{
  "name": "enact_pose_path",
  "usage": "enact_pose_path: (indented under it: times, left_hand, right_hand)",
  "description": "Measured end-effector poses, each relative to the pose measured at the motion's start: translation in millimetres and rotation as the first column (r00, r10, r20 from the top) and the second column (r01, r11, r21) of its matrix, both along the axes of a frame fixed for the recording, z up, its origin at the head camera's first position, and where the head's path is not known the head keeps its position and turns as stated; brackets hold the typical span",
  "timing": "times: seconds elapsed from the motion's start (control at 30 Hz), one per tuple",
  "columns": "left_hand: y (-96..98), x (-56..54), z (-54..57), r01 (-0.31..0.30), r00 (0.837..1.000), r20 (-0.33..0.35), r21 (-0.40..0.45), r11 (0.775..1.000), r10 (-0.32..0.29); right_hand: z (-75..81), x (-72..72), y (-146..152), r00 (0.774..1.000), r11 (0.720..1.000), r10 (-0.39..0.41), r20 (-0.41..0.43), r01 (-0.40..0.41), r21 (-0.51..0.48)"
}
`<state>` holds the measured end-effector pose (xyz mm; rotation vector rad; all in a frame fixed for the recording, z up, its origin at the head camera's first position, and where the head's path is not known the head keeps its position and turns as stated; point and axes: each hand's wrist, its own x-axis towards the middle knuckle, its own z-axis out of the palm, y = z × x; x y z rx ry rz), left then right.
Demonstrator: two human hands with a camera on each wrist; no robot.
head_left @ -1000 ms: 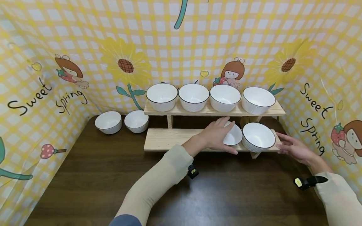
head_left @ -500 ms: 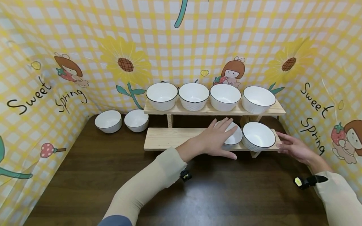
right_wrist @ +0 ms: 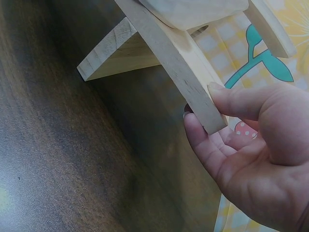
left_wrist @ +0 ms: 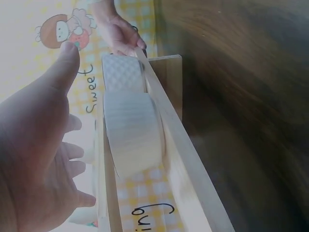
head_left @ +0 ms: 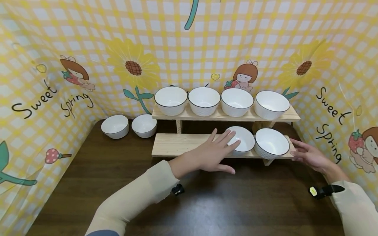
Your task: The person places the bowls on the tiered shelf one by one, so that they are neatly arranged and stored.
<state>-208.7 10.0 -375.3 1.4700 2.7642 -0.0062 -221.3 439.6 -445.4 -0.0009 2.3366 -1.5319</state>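
With fingers spread, my left hand (head_left: 211, 152) hovers over the lower tier of a two-tier wooden rack (head_left: 174, 144). Its fingertips overlap a white dark-rimmed bowl (head_left: 243, 141) in the head view; in the left wrist view a gap shows between the hand and that bowl (left_wrist: 134, 133). My right hand (head_left: 311, 155) pinches the right end of the lower shelf board, thumb on top and fingers beneath, as the right wrist view shows at the board's end (right_wrist: 207, 108). A second bowl (head_left: 271, 141) with a textured side stands beside the first, near my right hand.
Several matching bowls (head_left: 203, 101) line the upper tier. Two more bowls, a wider one (head_left: 115, 127) and a smaller one (head_left: 144, 126), stand on the dark wooden table (head_left: 206, 203) left of the rack. A yellow checked cloth (head_left: 192, 49) surrounds the back and sides.
My left hand has drawn back leftward and toward me from the left bowl on the lower tier, uncovering more of it. The right hand stays at the board's end.
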Motion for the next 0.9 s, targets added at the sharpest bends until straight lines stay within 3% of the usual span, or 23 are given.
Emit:
enact_pose_path:
  times: [0.43,0.9]
  left_hand:
    - [-42.1,8.2,-11.2,-0.004,1.000,-0.001,-0.006,1.000,0.004]
    - [-99.1,9.7,-22.0,-0.072,0.997,0.034,0.034,0.997,0.071]
  right_hand:
    - [-0.5,2.1,3,1.000,0.999,-0.008,-0.005,0.008,-0.039]
    - [0.3,0.1,1,1.000,0.999,0.000,0.007,0.001,-0.042]
